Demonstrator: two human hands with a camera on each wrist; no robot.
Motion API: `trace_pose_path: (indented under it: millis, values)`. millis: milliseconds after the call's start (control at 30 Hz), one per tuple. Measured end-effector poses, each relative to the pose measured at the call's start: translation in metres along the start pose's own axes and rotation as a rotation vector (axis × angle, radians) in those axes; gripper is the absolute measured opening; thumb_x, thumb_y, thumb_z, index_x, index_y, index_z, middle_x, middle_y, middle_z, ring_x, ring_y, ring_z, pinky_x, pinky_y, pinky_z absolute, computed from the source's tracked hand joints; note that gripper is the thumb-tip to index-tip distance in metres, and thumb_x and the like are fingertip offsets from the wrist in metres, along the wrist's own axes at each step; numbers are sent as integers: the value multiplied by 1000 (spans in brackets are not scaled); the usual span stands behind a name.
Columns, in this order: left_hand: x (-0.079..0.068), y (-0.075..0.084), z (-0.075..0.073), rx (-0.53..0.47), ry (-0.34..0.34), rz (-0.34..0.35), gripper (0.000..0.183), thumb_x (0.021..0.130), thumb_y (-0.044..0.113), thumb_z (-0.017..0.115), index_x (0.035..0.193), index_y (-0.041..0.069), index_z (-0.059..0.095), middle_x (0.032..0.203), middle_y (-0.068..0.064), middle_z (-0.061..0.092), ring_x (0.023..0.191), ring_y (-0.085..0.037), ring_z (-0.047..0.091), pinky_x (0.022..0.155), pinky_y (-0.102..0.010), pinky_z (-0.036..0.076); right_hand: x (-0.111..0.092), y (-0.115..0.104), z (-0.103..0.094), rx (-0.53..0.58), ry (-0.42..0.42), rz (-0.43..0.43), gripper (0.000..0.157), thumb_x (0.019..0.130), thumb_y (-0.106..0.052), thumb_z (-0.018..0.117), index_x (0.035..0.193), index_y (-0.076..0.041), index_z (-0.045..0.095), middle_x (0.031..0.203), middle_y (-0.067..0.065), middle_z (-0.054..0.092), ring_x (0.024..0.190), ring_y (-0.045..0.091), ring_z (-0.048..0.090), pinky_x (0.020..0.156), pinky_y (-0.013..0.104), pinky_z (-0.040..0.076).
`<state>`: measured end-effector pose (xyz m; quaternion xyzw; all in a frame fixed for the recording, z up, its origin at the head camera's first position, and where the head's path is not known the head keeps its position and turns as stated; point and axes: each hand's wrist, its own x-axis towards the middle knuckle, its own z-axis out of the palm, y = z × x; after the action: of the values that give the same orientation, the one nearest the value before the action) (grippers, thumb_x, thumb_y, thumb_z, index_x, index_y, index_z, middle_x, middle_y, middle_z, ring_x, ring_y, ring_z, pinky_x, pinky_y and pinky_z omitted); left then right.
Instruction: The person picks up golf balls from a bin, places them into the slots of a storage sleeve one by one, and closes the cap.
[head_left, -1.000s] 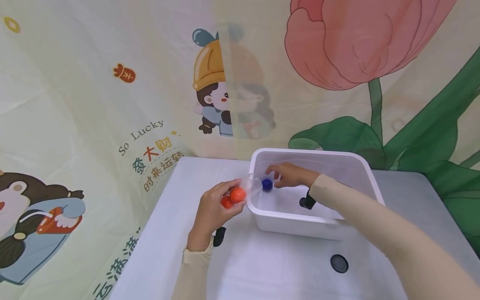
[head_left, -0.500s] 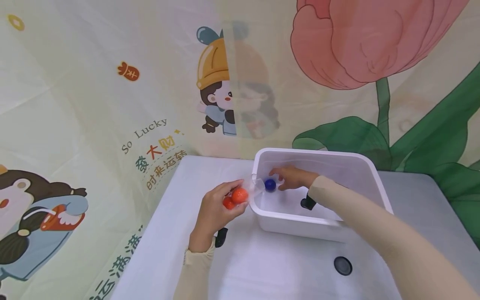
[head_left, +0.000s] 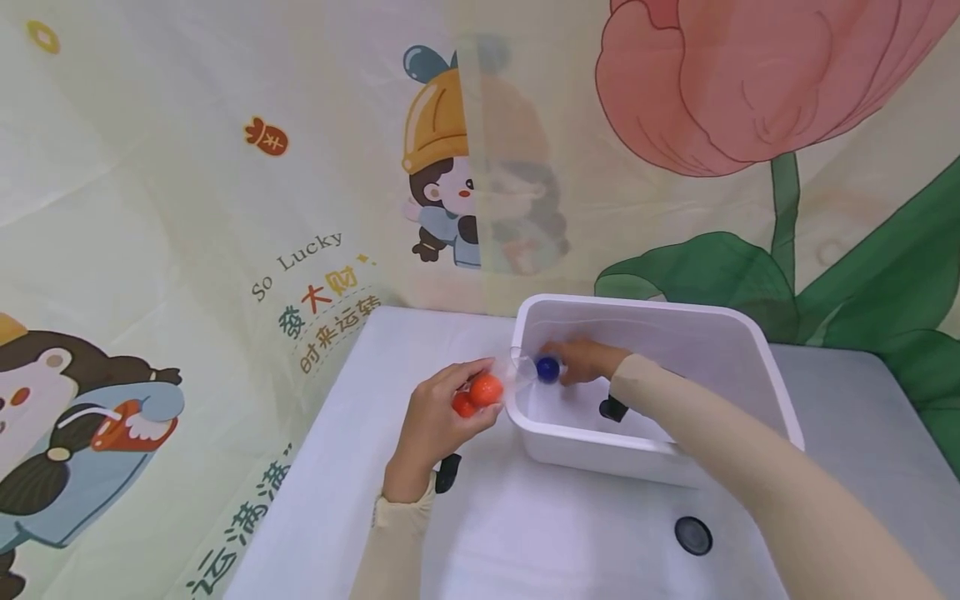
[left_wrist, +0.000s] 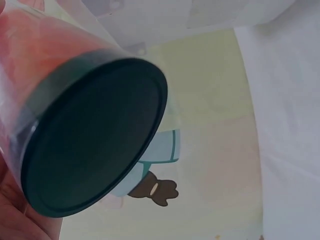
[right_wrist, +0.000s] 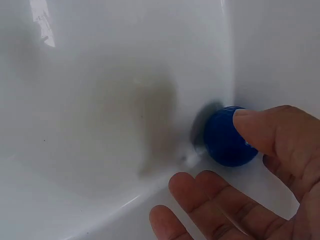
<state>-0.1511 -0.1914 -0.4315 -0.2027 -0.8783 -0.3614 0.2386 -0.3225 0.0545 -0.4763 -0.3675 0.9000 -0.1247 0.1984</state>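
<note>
My left hand (head_left: 442, 412) grips a clear plastic canister (head_left: 517, 371) on its side, its transparent end over the bin's left rim. Orange balls (head_left: 486, 389) show inside it. The left wrist view is largely filled by its round dark base (left_wrist: 95, 140). Inside the white bin (head_left: 600, 446), at its left end, my right hand (head_left: 592, 360) pinches a blue ball (head_left: 548, 369). In the right wrist view the thumb lies over the blue ball (right_wrist: 227, 137), with a finger partly hidden behind it; the other fingers are spread apart from the ball.
A round black lid (head_left: 693, 536) lies on the white table (head_left: 555, 533) in front of the bin. Behind the table hangs a printed cloth (head_left: 330, 125) with cartoon figures and a large pink flower. The bin's walls surround the right hand.
My right hand has closed in on the blue ball, which it stood slightly apart from before. The left hand holds the canister much as before. The head view has shifted slightly.
</note>
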Motion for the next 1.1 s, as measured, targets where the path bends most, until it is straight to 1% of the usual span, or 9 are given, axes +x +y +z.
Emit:
trace_pose_path:
  millis: [200,300,467,633,767,867,933,967,1100]
  values:
    - [0,0,0,7,-9,-6,51,75,16,85,123,11,70,109,-3,72,91,-14,66,76,-27,59,5,3,6,-12,-18,41,57,82,-3,75,135,-12,56,114,10,64,90,25,57,87,44,50]
    - [0,1,-1,16,-10,-11,52,75,16,86,124,12,70,110,-3,72,92,-14,67,77,-27,59,6,3,9,-29,-5,17,56,79,-1,76,130,-12,57,110,11,65,87,26,58,85,44,51]
    - [0,0,-1,20,-18,-24,51,75,15,86,124,12,70,110,-2,72,93,-14,66,78,-26,59,6,1,12,-30,-10,-7,47,77,-2,78,119,-8,58,103,11,64,86,27,58,82,41,51]
    - [0,0,-1,19,-22,-30,50,76,15,85,124,11,70,110,-2,72,94,-13,66,78,-25,59,6,0,14,-23,-58,23,40,79,-4,80,113,-9,59,95,7,60,85,24,55,78,36,49]
    - [0,0,-2,20,-17,-25,51,75,16,85,123,10,70,110,-3,72,93,-14,66,78,-26,59,4,-1,15,-16,-128,60,37,78,-4,80,109,-11,60,89,4,58,81,21,54,73,32,48]
    - [0,0,-3,20,-18,-28,51,75,16,86,123,10,70,110,-3,72,93,-14,66,77,-27,59,3,-2,15,-24,-171,70,36,77,-3,79,106,-11,60,86,2,58,81,20,54,74,31,48]
    - [0,1,-3,17,-17,-30,51,75,15,86,123,10,70,110,-3,72,93,-15,66,77,-27,59,2,-3,15,-33,-183,66,35,76,-3,79,104,-11,60,85,1,58,81,19,53,74,31,48]
    - [0,1,-3,16,-16,-31,51,75,16,86,123,10,70,110,-3,72,93,-15,66,77,-27,59,2,-3,15,-33,-183,63,35,76,-2,79,103,-11,60,84,1,58,79,19,54,72,30,49]
    - [-1,2,-4,16,-19,-41,51,76,16,86,124,12,70,110,-2,72,94,-13,66,78,-25,59,0,-3,16,15,-200,109,33,75,1,78,101,-9,60,79,2,57,69,17,55,61,27,49]
